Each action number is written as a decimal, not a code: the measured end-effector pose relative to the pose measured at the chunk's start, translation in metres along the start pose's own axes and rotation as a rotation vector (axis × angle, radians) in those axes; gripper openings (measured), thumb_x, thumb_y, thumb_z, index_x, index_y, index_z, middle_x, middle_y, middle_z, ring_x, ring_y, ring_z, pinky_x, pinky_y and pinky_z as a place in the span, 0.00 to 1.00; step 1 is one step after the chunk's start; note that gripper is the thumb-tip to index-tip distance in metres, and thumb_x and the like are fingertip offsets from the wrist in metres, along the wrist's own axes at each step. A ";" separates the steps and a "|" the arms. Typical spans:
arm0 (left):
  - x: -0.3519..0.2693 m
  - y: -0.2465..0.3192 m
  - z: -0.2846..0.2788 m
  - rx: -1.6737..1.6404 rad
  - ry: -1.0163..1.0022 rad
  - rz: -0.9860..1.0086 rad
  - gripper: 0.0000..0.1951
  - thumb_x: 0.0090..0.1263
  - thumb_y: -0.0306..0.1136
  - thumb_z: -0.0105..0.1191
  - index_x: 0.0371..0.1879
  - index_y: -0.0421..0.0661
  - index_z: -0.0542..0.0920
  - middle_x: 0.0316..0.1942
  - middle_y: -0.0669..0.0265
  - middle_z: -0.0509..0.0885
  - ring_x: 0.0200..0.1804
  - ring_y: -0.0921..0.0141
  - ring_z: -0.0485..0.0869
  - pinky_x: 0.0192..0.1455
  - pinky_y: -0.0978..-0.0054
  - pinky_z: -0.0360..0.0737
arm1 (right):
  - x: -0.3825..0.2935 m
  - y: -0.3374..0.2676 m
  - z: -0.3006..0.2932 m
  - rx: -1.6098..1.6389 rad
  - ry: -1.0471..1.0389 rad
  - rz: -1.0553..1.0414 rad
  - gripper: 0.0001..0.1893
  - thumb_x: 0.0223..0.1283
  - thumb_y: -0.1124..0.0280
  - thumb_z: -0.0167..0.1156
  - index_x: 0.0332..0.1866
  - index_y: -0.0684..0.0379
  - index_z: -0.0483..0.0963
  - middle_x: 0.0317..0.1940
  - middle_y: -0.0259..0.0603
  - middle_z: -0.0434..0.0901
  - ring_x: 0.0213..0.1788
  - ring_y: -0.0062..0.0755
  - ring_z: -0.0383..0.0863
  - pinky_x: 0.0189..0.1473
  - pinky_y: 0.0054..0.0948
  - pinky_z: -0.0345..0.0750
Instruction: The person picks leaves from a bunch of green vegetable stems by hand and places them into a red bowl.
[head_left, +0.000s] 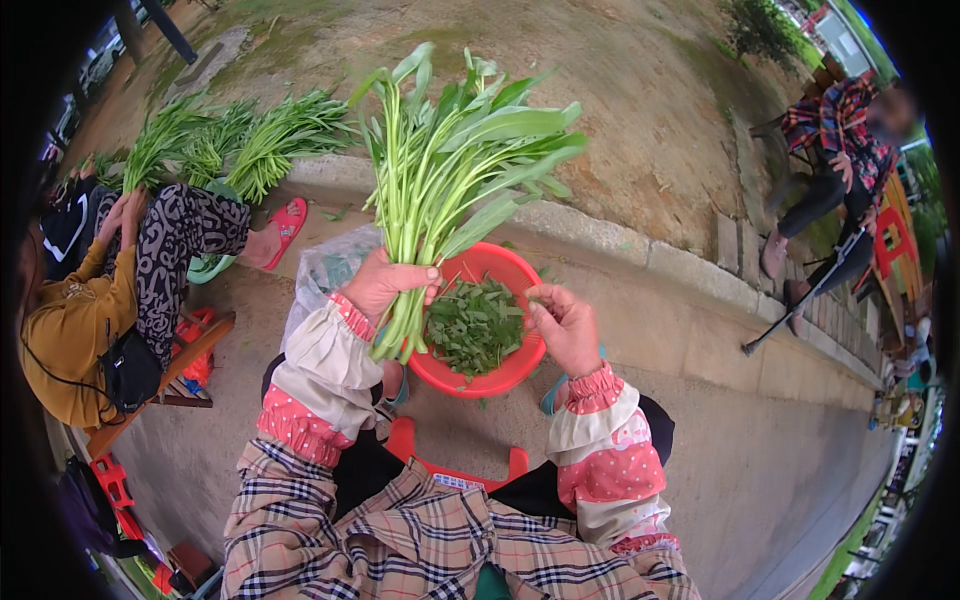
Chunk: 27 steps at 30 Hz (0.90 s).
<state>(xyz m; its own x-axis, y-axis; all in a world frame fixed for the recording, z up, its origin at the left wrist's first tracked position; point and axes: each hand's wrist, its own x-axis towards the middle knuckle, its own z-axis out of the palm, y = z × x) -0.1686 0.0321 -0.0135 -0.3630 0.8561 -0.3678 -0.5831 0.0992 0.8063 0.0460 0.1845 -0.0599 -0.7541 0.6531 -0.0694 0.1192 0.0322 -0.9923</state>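
Note:
My left hand grips a bunch of water spinach by its pale green stems, leafy ends pointing away from me and cut ends toward my lap. Below it on the ground is a red plastic basket holding torn green leaf pieces. My right hand is over the basket's right rim, thumb and forefinger pinched together. A small bit of green leaf shows at those fingertips, partly hidden by them.
A clear plastic bag lies left of the basket. Water spinach bunches rest along the concrete kerb. A person sits at left holding greens; another sits at far right with a crutch. A red stool is beneath me.

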 end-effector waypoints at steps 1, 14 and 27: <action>0.001 -0.001 0.003 -0.058 -0.014 0.002 0.10 0.57 0.23 0.60 0.37 0.39 0.77 0.27 0.64 0.80 0.26 0.73 0.80 0.30 0.77 0.79 | 0.000 0.001 0.002 -0.019 -0.015 -0.022 0.08 0.56 0.81 0.55 0.41 0.65 0.76 0.25 0.32 0.78 0.24 0.15 0.76 0.28 0.19 0.75; 0.016 -0.047 0.041 -0.077 0.027 0.139 0.11 0.57 0.20 0.59 0.39 0.42 0.78 0.29 0.67 0.81 0.29 0.74 0.79 0.34 0.77 0.78 | 0.000 -0.002 -0.001 -0.241 -0.287 -0.185 0.13 0.58 0.72 0.58 0.47 0.65 0.74 0.46 0.46 0.76 0.47 0.37 0.78 0.49 0.32 0.75; 0.038 -0.093 0.086 -0.114 0.192 0.222 0.13 0.61 0.24 0.57 0.46 0.45 0.79 0.38 0.70 0.82 0.39 0.76 0.80 0.44 0.77 0.77 | -0.001 -0.005 0.010 0.152 -0.402 -0.002 0.35 0.62 0.67 0.57 0.69 0.66 0.49 0.62 0.48 0.63 0.63 0.36 0.65 0.62 0.32 0.65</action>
<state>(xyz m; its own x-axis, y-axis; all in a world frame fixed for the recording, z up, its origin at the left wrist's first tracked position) -0.0658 0.0990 -0.0624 -0.6150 0.7380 -0.2777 -0.5479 -0.1467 0.8236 0.0401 0.1761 -0.0559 -0.9495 0.3054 -0.0720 0.0436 -0.0987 -0.9942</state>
